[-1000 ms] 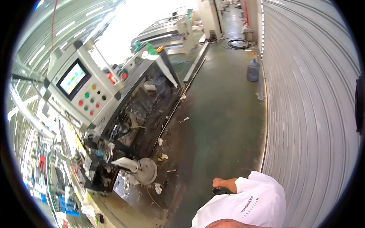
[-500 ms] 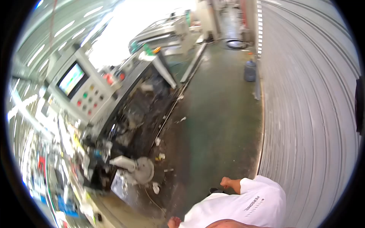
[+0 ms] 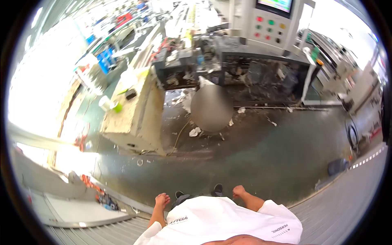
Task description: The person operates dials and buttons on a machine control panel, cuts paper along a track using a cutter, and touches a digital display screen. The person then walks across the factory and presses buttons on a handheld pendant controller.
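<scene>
My left hand (image 3: 162, 199) hangs at my left side, by the hem of my white shirt (image 3: 220, 218), with its fingers loosely bent and slightly apart. Nothing shows in it. My right hand (image 3: 239, 191) hangs beside my other hip, its fingers curled in, and I see no object there either. Both hands are over the floor, touching nothing. Between them, my dark shoes (image 3: 218, 188) show on the green floor.
Ahead stands a machine with a button panel (image 3: 269, 28) and dark bench (image 3: 261, 51). A round, blurred grey disc (image 3: 211, 108) is before it. To the left is a worn, pale block-like table (image 3: 132, 118); to the right, a blue water bottle (image 3: 338, 166) by the corrugated wall.
My view has swung left, so the control panel shifted from left to upper right and the pale table came into sight. My left hand is now fully visible.
</scene>
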The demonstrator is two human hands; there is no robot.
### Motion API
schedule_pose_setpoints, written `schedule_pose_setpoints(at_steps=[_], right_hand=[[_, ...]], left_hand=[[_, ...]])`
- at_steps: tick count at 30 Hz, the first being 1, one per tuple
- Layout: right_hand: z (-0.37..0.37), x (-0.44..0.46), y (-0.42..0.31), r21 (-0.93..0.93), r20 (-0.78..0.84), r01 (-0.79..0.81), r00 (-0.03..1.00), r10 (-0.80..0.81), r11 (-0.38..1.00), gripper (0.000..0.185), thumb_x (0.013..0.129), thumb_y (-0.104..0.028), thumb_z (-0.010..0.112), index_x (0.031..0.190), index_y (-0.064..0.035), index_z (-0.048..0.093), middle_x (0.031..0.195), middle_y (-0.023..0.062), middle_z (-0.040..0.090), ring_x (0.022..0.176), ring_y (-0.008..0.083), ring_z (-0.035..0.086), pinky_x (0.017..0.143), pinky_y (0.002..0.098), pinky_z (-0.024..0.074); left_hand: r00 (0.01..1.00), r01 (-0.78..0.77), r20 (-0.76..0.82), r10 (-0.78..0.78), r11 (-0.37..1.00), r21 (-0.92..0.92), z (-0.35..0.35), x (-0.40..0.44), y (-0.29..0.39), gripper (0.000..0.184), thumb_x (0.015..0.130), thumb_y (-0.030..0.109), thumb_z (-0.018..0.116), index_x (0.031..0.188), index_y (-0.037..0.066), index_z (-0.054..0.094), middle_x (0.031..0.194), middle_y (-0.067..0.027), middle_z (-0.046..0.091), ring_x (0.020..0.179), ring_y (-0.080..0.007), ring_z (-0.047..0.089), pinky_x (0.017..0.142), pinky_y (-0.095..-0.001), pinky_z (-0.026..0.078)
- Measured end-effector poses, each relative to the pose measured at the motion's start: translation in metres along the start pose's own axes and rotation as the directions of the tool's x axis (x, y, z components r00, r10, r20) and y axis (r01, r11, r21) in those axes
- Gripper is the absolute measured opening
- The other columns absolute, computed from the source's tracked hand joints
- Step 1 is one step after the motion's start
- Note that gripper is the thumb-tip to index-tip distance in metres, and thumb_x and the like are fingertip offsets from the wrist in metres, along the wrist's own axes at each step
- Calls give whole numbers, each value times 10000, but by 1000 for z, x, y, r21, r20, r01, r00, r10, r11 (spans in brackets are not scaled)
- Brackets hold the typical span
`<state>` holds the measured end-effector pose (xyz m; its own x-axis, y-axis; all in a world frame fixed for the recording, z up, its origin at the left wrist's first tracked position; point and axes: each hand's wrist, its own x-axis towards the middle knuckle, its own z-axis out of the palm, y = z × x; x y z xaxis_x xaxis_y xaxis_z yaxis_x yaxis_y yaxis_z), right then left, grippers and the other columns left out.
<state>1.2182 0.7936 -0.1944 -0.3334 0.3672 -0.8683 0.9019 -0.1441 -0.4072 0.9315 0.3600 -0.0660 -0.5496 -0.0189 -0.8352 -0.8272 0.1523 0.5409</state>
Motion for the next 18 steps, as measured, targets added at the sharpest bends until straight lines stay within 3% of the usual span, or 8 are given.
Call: schedule_pose_setpoints(at_steps=[3,6,9,12,16,18], right_hand=[[27,23,-41,-243,-11,160,986,-167,957,109,840,-41,602,853,-11,706,743,103,696,597,203,692,515,331,580],[69,-7,-118,-178,-79,92,991,-108,980,119,838,-58,598,865,-8,703,746,105,694,601,194,690,516,325,575],[131,-1,-171,-310,22,179,983,-181,934,134,832,-71,604,887,-3,705,763,102,701,616,194,695,521,321,574],[209,-17,-220,-258,74,212,977,-200,943,155,828,-84,599,898,-18,721,779,96,708,627,191,697,531,317,578],[305,-40,-281,-543,194,312,950,-245,780,202,834,-192,616,889,-52,751,816,99,715,615,179,691,549,307,558],[358,-18,-291,-637,195,405,908,-371,656,329,847,-354,649,958,-67,767,847,134,733,739,257,718,706,372,569]], left_hand=[[988,90,-113,-105,988,-129,-79,2,-38,253,970,194,547,1185,62,573,994,-112,672,816,-242,673,699,-394,586],[960,189,-154,-236,945,-266,-161,20,-83,263,965,224,542,1167,56,564,989,-117,668,828,-256,678,687,-409,585],[951,205,-135,-277,896,-394,-236,31,-110,279,962,243,542,1154,42,559,1012,-119,660,862,-265,679,704,-422,583],[917,221,-204,-342,863,-454,-287,38,-103,312,973,237,535,1204,27,541,1088,-134,652,906,-272,674,750,-434,579],[961,106,-159,-225,833,-543,-339,66,-83,378,986,254,544,1270,7,503,1204,-173,623,1051,-313,640,849,-446,560],[980,85,-103,-172,823,-562,-360,93,-60,415,990,263,542,1308,2,482,1259,-178,600,1105,-315,619,882,-442,546]])
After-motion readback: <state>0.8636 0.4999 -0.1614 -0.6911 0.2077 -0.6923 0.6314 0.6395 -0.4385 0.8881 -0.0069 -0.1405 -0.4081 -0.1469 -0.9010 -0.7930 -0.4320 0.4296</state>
